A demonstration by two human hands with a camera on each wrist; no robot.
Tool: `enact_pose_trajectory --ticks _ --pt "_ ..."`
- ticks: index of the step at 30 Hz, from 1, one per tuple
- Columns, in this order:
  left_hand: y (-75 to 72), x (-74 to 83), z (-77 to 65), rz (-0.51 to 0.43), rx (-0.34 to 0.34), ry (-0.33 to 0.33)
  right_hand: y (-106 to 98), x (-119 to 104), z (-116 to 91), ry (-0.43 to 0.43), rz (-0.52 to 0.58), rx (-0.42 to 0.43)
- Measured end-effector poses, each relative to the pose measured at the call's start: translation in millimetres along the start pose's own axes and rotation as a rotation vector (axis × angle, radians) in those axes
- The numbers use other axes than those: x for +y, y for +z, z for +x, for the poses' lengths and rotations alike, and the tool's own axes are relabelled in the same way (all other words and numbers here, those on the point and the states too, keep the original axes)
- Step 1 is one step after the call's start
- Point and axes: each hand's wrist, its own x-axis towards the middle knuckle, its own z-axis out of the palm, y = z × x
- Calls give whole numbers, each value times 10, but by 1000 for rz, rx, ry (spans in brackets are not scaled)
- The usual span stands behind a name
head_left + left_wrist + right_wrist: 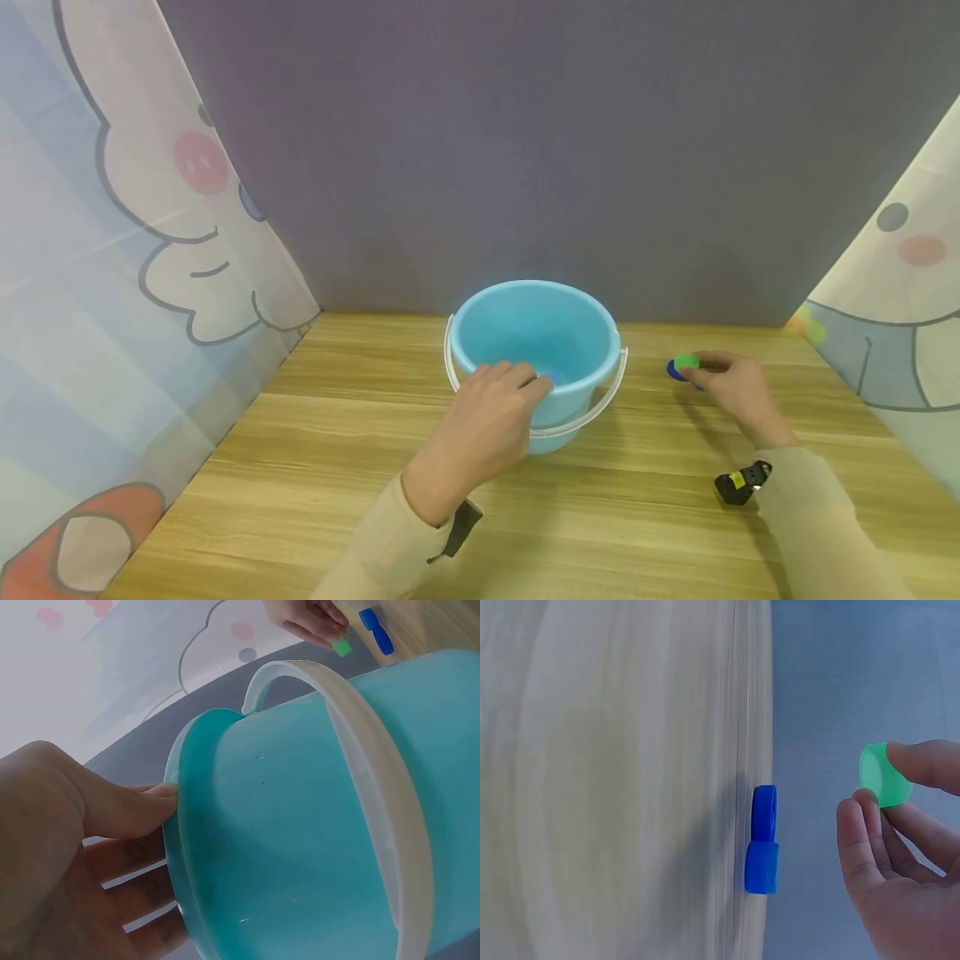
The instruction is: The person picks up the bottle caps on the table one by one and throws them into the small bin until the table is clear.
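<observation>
A light blue bucket (531,321) stood upright on a wood-grain worktop (360,417), about midway along and near the back edge. The person's left hand (495,408) grasped the near side of its rim, thumb pressed outside and fingers hooked over into the mouth. A white handle (390,787) hung down around the bucket's near side. A small patch of darker blue showed inside, too little to make out. To the right, the right hand (735,387) pinched a hollow green cap (883,778) between thumb and fingertips, raised off the wood. Just beyond it, two dark blue caps, one (762,868) touching the other (763,814), rested on the worktop between the bucket and the back right corner. Both arms wore beige sleeves (813,525). A plain dark grey panel (525,142) rose behind the back edge, and pale curtains printed with cartoon animals hung along the left edge (75,292) and the right edge (915,283).
</observation>
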Motion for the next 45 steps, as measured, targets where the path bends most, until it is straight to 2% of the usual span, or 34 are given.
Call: enact_pose_trajectory --ticks 10,17,29,37,45 --pt "-3 5 5 3 5 0 87 -55 -35 -4 73 34" --pt "-5 8 8 7 -3 0 159 -106 -38 5 138 27" --pt "-2 11 -2 9 0 -1 244 -243 -65 -6 134 50" --pt "-5 16 -4 8 3 -5 295 -367 -66 6 196 9" --pt "-3 15 0 11 -1 -2 354 -487 -73 -6 228 25"
